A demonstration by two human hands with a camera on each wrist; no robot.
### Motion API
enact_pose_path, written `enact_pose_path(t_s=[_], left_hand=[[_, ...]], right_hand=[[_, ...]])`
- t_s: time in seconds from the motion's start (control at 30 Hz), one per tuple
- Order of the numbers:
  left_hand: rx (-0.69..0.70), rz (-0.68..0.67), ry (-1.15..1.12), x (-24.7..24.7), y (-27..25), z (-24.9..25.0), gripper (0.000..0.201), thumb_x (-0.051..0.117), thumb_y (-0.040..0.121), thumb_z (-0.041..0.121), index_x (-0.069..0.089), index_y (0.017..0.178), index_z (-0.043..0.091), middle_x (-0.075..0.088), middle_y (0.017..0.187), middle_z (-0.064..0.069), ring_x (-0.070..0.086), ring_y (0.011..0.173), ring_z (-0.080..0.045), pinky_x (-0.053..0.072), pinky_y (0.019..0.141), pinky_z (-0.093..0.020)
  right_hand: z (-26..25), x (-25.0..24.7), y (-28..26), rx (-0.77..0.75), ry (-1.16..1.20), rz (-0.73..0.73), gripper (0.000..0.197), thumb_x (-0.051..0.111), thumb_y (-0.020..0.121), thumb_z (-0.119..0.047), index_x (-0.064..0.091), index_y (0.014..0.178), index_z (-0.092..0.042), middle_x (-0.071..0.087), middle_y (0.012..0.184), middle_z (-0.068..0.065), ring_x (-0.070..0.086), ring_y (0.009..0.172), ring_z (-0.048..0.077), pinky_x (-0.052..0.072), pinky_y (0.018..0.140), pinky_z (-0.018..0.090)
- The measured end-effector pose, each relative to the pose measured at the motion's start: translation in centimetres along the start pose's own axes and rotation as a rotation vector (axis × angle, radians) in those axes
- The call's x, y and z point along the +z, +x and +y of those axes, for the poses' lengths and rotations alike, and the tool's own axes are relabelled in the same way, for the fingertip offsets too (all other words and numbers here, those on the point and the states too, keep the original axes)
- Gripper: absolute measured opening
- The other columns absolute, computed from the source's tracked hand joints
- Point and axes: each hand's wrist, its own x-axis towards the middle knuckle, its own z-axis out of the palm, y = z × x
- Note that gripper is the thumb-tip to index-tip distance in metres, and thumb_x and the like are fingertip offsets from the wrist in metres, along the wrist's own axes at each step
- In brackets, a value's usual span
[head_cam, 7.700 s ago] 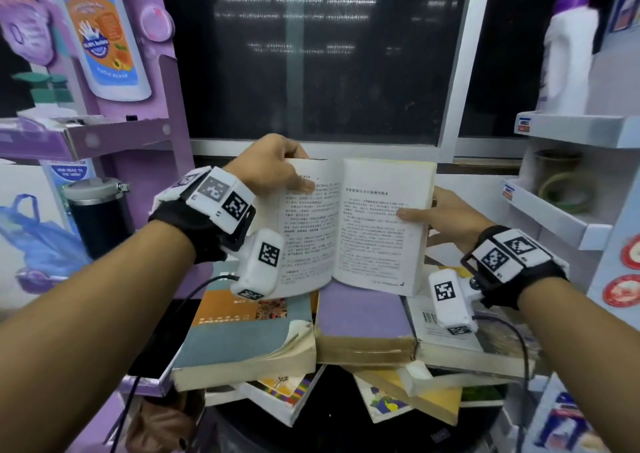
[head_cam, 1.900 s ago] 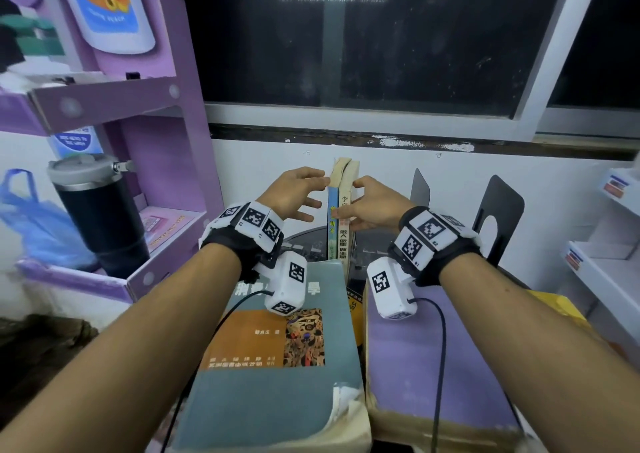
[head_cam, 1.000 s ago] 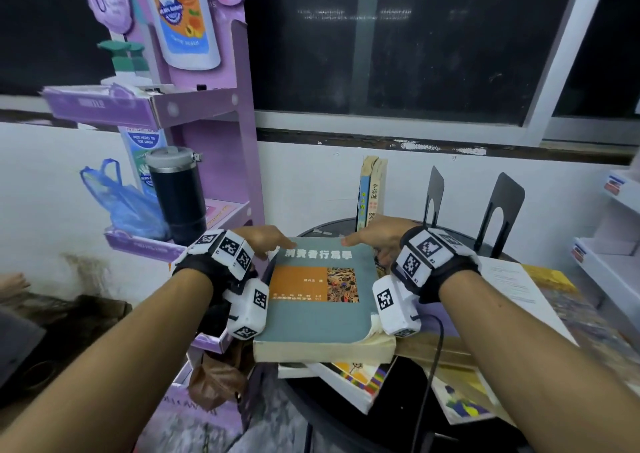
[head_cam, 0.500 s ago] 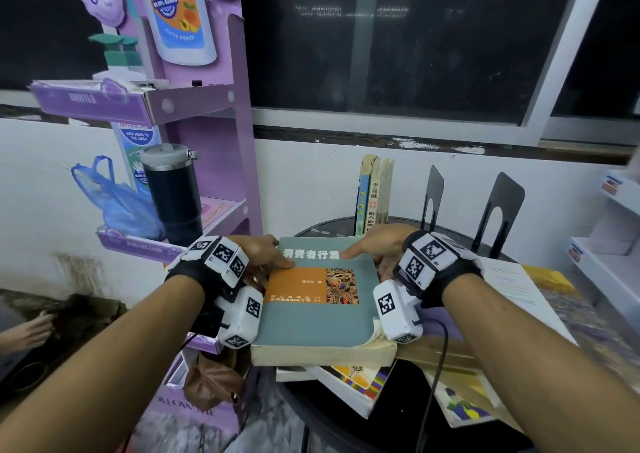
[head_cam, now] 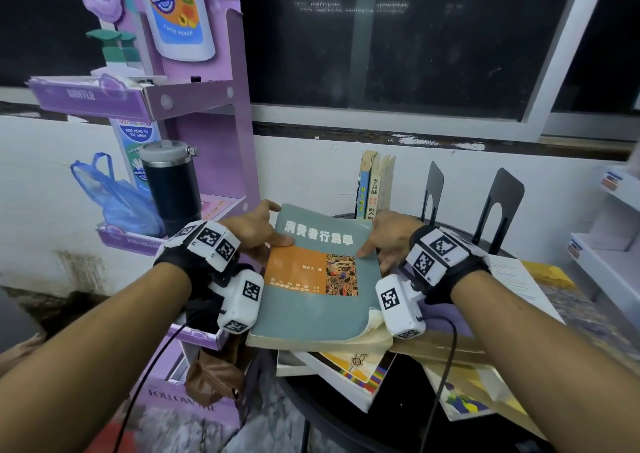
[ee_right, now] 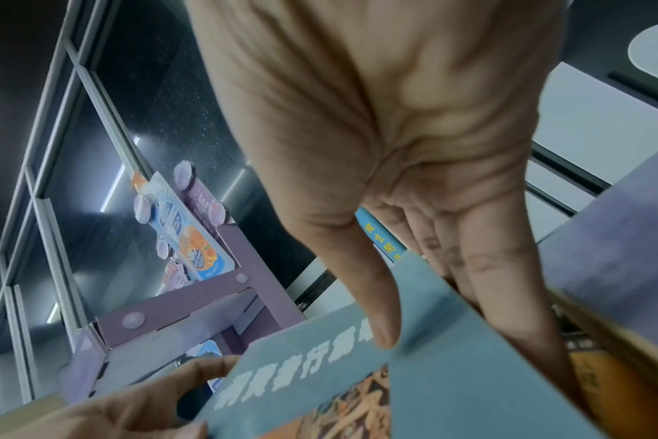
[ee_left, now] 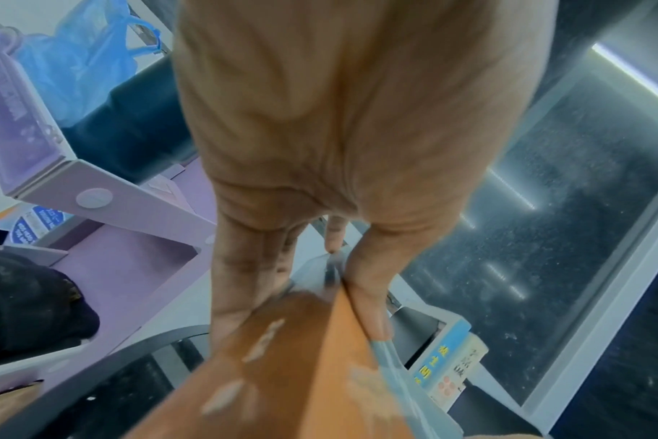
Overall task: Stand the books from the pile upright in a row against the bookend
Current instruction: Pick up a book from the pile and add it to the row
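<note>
Head view shows both hands on the grey-green book (head_cam: 318, 272), which lies on top of the pile (head_cam: 363, 376) at the near edge of the round black table (head_cam: 346, 428); the left hand (head_cam: 254, 234) pinches its left edge, thumb on the cover and fingers beneath, and the right hand (head_cam: 391, 241) does the same on the right edge, thumb on the cover, fingers tucked under, as the wrist views confirm; the book's far end looks slightly raised.

Taking the two upright books (head_cam: 375, 189) as landmark: the grey-green book is just in front of them, the two black bookends (head_cam: 498, 203) stand to their right, apart from them, and the purple display stand (head_cam: 221, 161) with its dark tumbler (head_cam: 171, 182) is well to their left.

To do this step well, I judge the book should be lifted level off the pile first, since its lower right corner is torn and curled and its pages could snag; then turned spine outward and stood on its lower edge.

Open table shows between the upright books and the nearer bookend; whether the book fits there I cannot tell; to their left the wall side looks freer, but the stand crowds that approach; the pile overhangs the table's near rim, so a careless lift could tip it.
</note>
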Motion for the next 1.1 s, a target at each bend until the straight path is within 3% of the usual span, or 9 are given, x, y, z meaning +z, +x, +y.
enact_pose_path(t_s=[0.2, 0.33, 0.47, 0.57, 0.7, 0.77, 0.83, 0.9, 1.1], left_hand=[[0.183, 0.14, -0.155, -1.8, -1.4, 0.8, 0.075, 0.069, 0.084, 0.002, 0.023, 0.14, 0.022, 0.062, 0.079, -0.008, 0.064, 0.055, -0.019, 0.058, 0.056, -0.037], [0.291, 0.224, -0.275, -2.5, -2.4, 1.4, 0.078, 0.068, 0.082, -0.002, 0.025, 0.144, 0.019, 0.056, 0.089, -0.006, 0.065, 0.073, -0.021, 0.054, 0.053, -0.029], [0.389, 0.252, -0.374, -2.4, -3.5, 1.5, 0.065, 0.067, 0.082, -0.005, 0.04, 0.138, 0.015, 0.054, 0.097, -0.006, 0.065, 0.086, -0.022, 0.056, 0.055, -0.022], [0.442, 0.237, -0.375, -1.9, -4.0, 1.2, 0.053, 0.068, 0.081, -0.002, 0.051, 0.129, 0.015, 0.053, 0.106, -0.005, 0.064, 0.099, -0.025, 0.058, 0.066, -0.025], [0.477, 0.198, -0.378, -1.4, -4.5, 1.1, 0.054, 0.069, 0.08, 0.001, 0.046, 0.124, 0.019, 0.053, 0.117, -0.012, 0.065, 0.099, -0.023, 0.058, 0.068, -0.028], [0.496, 0.177, -0.4, -1.1, -4.8, 1.3, 0.056, 0.072, 0.077, 0.006, 0.043, 0.122, 0.019, 0.055, 0.122, -0.014, 0.065, 0.102, -0.027, 0.058, 0.068, -0.033], [0.517, 0.156, -0.464, -0.8, -5.0, 1.7, 0.052, 0.071, 0.075, 0.013, 0.042, 0.118, 0.02, 0.061, 0.119, -0.009, 0.066, 0.103, -0.028, 0.058, 0.069, -0.04], [0.552, 0.15, -0.537, -0.2, -5.3, 2.1, 0.042, 0.068, 0.081, 0.009, 0.042, 0.113, 0.021, 0.066, 0.111, -0.003, 0.068, 0.099, -0.026, 0.058, 0.067, -0.04], [0.606, 0.229, -0.659, 1.3, -5.7, 2.2, 0.04, 0.067, 0.081, 0.007, 0.042, 0.111, 0.017, 0.067, 0.111, -0.01, 0.069, 0.092, -0.026, 0.057, 0.068, -0.042]], right_hand=[[-2.2, -1.3, -2.9, -0.13, 0.152, 0.196, 0.046, 0.073, 0.081, -0.002, 0.049, 0.121, -0.002, 0.063, 0.111, 0.02, 0.068, 0.093, 0.039, 0.058, 0.076, 0.055], [-3.1, -1.9, -4.1, -0.284, 0.183, 0.358, 0.057, 0.073, 0.081, -0.005, 0.043, 0.129, -0.013, 0.056, 0.109, 0.008, 0.064, 0.094, 0.028, 0.06, 0.073, 0.047], [-3.4, -1.9, -4.4, -0.411, 0.228, 0.462, 0.057, 0.07, 0.083, -0.006, 0.041, 0.131, -0.014, 0.058, 0.101, 0.004, 0.063, 0.098, 0.026, 0.057, 0.08, 0.041], [-2.9, -1.5, -4.3, -0.443, 0.265, 0.503, 0.052, 0.069, 0.084, -0.009, 0.042, 0.127, -0.016, 0.061, 0.102, 0.004, 0.062, 0.095, 0.022, 0.054, 0.076, 0.033], [-2.0, -0.8, -4.3, -0.478, 0.304, 0.534, 0.054, 0.071, 0.084, -0.012, 0.04, 0.129, -0.017, 0.058, 0.104, 0.0, 0.058, 0.089, 0.016, 0.045, 0.067, 0.017], [-1.8, -0.5, -4.3, -0.488, 0.322, 0.553, 0.056, 0.073, 0.084, -0.013, 0.04, 0.13, -0.018, 0.06, 0.106, 0.001, 0.059, 0.091, 0.016, 0.046, 0.069, 0.019], [-1.7, -0.4, -4.5, -0.494, 0.329, 0.564, 0.056, 0.073, 0.084, -0.015, 0.041, 0.129, -0.018, 0.061, 0.105, 0.0, 0.06, 0.092, 0.016, 0.047, 0.074, 0.023], [-1.6, -0.4, -4.7, -0.497, 0.334, 0.562, 0.057, 0.074, 0.084, -0.016, 0.041, 0.13, -0.018, 0.059, 0.103, -0.002, 0.059, 0.091, 0.016, 0.046, 0.072, 0.022], [-1.1, -0.8, -5.1, -0.518, 0.324, 0.566, 0.053, 0.073, 0.085, -0.016, 0.042, 0.128, -0.018, 0.055, 0.091, -0.011, 0.051, 0.071, -0.003, 0.037, 0.049, 0.004]])
